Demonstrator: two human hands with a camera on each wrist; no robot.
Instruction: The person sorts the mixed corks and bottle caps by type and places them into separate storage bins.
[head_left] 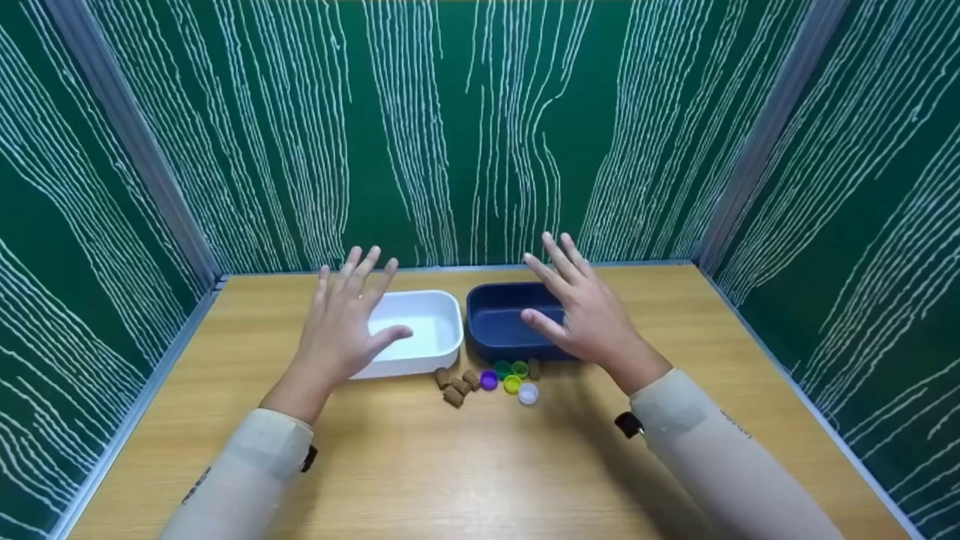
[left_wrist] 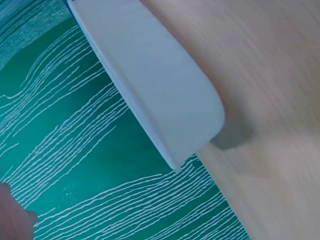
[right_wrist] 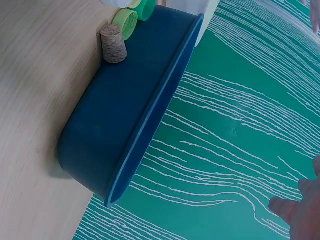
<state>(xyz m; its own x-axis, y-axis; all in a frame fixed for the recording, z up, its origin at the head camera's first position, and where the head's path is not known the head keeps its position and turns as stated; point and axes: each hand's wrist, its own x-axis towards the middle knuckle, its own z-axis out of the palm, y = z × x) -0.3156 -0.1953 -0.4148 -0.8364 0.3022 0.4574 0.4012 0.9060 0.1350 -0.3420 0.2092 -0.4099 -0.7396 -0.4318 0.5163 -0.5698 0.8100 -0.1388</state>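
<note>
My left hand, fingers spread, hovers over the left part of a white tub. On the other side my right hand is held above the right part of a dark blue tub, its fingers spread too. Neither hand holds anything. In front of the tubs lie several brown corks and several plastic bottle caps: purple, dark green, light green, yellow and white. One cork stands against the blue tub's side in the right wrist view.
The wooden table is bounded by green panels with wavy white lines at the back and both sides. Grey metal posts join the panels at the corners. The two tubs stand side by side near the back edge.
</note>
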